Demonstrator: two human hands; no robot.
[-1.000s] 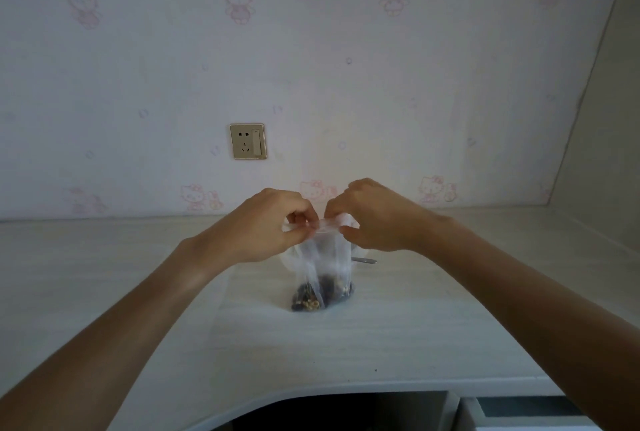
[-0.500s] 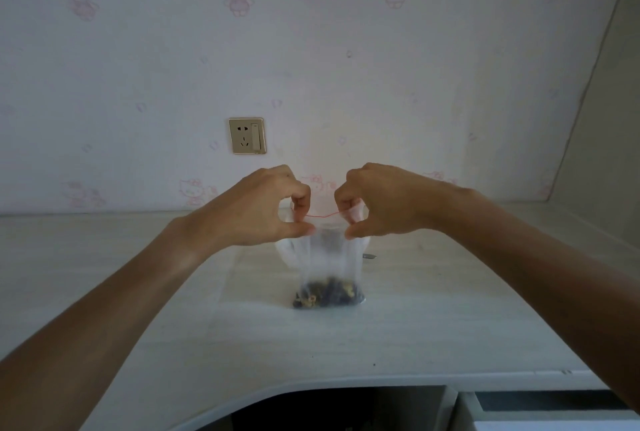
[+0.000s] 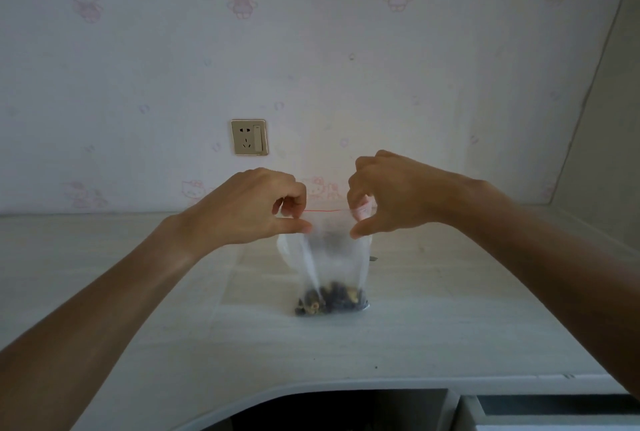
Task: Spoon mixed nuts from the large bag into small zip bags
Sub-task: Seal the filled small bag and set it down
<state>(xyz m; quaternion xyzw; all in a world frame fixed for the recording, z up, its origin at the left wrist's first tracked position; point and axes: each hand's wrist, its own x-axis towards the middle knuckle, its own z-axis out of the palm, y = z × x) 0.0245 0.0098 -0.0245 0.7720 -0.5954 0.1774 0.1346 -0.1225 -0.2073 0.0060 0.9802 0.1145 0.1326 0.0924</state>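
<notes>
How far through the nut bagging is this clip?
Done: one small zip bag holds nuts at its bottom. In hand: left hand and right hand pinch its red-lined top corners, apparently sealing it. Left: unclear; no other small bags show.

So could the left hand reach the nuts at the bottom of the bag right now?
Probably not: the left hand pinches the zip bag top, and the nuts sit inside.

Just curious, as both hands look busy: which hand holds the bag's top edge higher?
The right hand sits higher, pinching the small zip bag by its right top corner. The left hand pinches the left corner slightly lower, so the red zip line tilts.
</notes>
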